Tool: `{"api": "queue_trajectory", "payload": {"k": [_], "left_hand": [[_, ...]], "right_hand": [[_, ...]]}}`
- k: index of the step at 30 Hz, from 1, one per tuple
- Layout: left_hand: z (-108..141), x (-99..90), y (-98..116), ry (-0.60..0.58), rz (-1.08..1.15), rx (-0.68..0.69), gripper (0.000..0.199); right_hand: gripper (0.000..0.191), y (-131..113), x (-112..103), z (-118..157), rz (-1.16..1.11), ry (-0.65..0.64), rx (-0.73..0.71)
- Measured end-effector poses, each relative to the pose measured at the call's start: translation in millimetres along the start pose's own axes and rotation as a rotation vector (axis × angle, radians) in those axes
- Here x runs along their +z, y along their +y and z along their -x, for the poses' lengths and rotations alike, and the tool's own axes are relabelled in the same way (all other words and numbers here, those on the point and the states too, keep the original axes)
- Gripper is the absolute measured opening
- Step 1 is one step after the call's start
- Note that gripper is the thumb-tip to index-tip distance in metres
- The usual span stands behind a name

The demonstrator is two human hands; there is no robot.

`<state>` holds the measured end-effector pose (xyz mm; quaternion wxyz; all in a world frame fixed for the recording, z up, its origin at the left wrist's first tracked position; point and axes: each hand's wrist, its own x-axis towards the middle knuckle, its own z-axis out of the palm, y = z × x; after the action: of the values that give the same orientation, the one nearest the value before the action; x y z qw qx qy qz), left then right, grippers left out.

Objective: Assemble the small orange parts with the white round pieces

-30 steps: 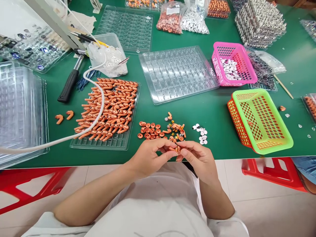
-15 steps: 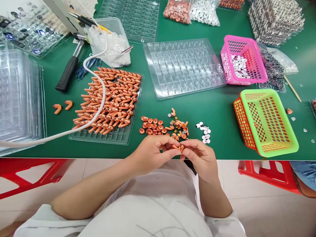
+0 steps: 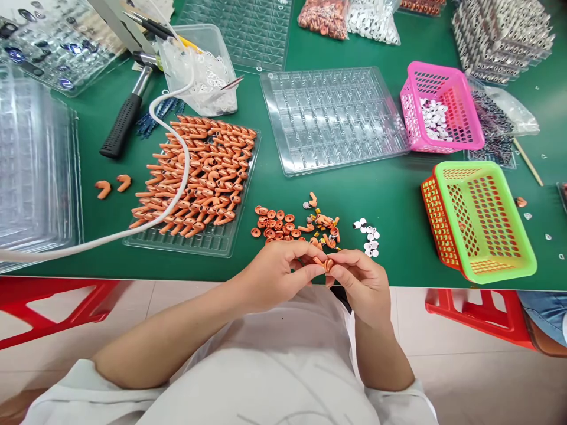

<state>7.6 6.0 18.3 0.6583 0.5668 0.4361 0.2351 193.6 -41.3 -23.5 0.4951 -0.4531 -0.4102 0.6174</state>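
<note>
The orange earbud housing point(image 3: 328, 265) is small and glossy, with a rounded, shiny head toward the right and a narrower stem pointing left. It is held up off the desk point(image 3: 230, 268), just in front of the desk's near edge, and the fingers cover much of it, so its underside and any seam are too hidden to tell.

The left hand point(image 3: 277, 274) has its grip closed on the stem end, thumb below and index finger above in a narrow pinch. The right hand point(image 3: 363, 286) pinches the head end between thumb and fingertips, its grip also closed down to the width of the part. The fingertips of the two hands nearly meet around it.

Just beyond the hands lie a loose group of orange earbud parts point(image 3: 325, 221), some with yellow bits, and, to their left, a cluster of round orange caps point(image 3: 277, 223). White oval pieces point(image 3: 371, 239) lie to the right of them. Farther left, a clear tray point(image 3: 212, 243) carries rows of orange earbud shells point(image 3: 199, 177), with a white cable point(image 3: 183, 183) passing across them. To the right, a light-green basket point(image 3: 491, 221) sits in an orange-red basket point(image 3: 436, 221), near a pink basket point(image 3: 414, 118) holding white pieces point(image 3: 434, 121).
</note>
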Motion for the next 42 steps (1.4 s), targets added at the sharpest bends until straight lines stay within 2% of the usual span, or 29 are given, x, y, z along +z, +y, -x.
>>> {"api": "queue_trajectory", "payload": {"k": [6, 17, 27, 37, 42], "left_hand": [[0, 0.1, 0, -0.021, 0.087, -0.098, 0.013], [-2, -0.5, 3, -0.103, 0.215, -0.193, 0.017], [-3, -5.8, 0, -0.226, 0.125, -0.186, 0.020], [-3, -10.7, 6, -0.265, -0.081, -0.182, 0.021], [-4, -10.3, 5, -0.266, -0.072, -0.186, 0.020]], "right_hand": [[0.018, 3, -1, 2, -0.012, 0.005, -0.019], [0.019, 5, -2, 3, -0.056, -0.021, -0.049], [0.015, 2, -2, 3, -0.074, -0.054, -0.008], [0.014, -1, -6, 4, -0.086, -0.099, 0.092], [0.012, -3, -5, 5, -0.052, -0.079, 0.124]]}}
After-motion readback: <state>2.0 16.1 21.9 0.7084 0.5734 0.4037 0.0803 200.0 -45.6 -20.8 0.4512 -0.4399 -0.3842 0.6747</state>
